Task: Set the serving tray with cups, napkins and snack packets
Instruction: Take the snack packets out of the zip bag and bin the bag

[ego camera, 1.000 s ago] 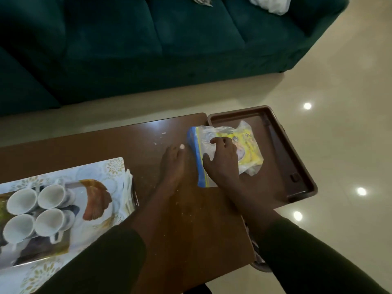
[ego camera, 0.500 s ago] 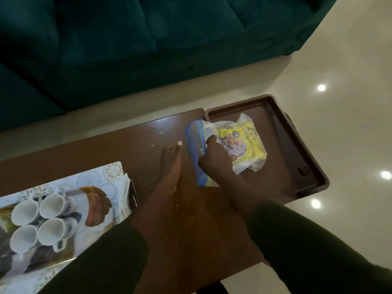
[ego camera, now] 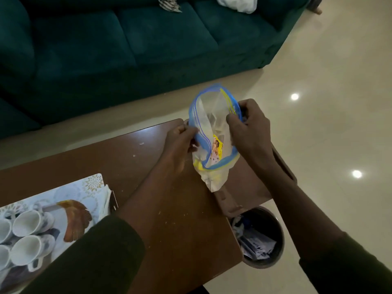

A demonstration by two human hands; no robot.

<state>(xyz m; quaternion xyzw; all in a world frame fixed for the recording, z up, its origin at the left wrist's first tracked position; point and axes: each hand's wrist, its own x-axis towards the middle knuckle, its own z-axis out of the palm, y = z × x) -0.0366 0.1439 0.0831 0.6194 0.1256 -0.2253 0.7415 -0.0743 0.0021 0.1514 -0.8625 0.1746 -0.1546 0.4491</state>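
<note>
A second ago the bag (ego camera: 214, 132) lay flat in the tray (ego camera: 284, 166) with the right hand (ego camera: 250, 128) pressed on it and the left hand (ego camera: 180, 145) resting on the surface (ego camera: 131, 162); now it is lifted clear, held above the tray's near edge, mouth pulled wide; the left hand pinches the near-left rim of the blue zip, the right hand pinches the far-right rim; each hand is closed on plastic, none spread. Inside, a yellow packet (ego camera: 217, 146) shows low in the bag, not yet out. So, by my reading, the step turns from steadying to opening; next comes reaching in for the packet; the thin film may slip or sag. The cups (ego camera: 25, 223) sit well apart at the left on a printed box (ego camera: 89, 187); the tray looks bare where visible; a bin (ego camera: 258, 236) stands below.
</note>
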